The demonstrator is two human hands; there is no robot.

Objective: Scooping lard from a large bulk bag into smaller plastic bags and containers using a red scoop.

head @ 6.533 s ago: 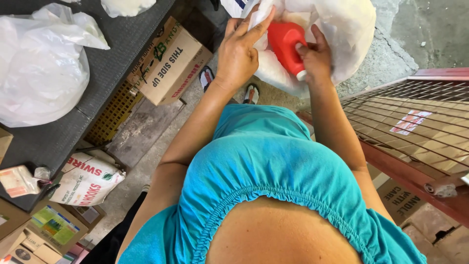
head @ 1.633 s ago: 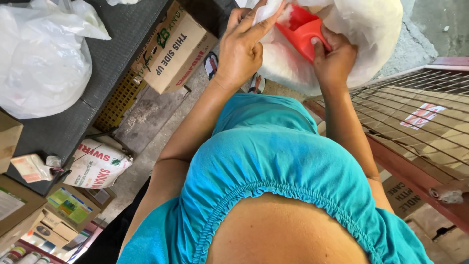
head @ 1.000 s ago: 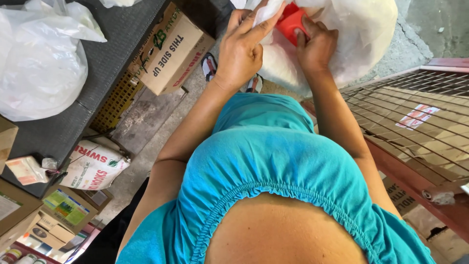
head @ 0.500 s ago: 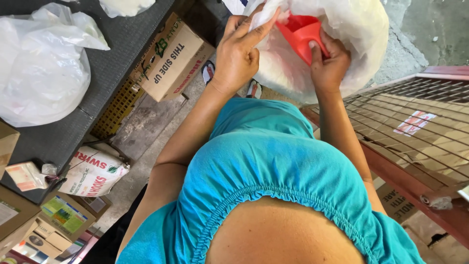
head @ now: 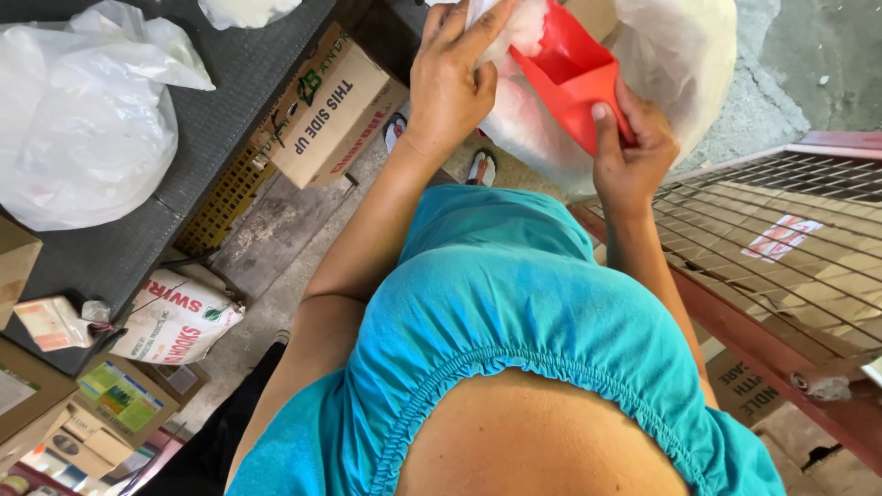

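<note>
Left hand (head: 450, 83): pinches the bag (head: 680, 64) mouth, holding it up.
Right hand (head: 629, 152): grips the scoop (head: 570, 78).
Scoop: tilted at the bag's mouth.
Progress: bag looks partly filled; not closed.

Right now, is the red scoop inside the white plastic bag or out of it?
Partly in. The red scoop pokes into the white plastic bag; the right hand grips its lower end outside.

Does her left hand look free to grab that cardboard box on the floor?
Probably not: the left hand is gripping the white bag, and the box lies well below it.
</note>
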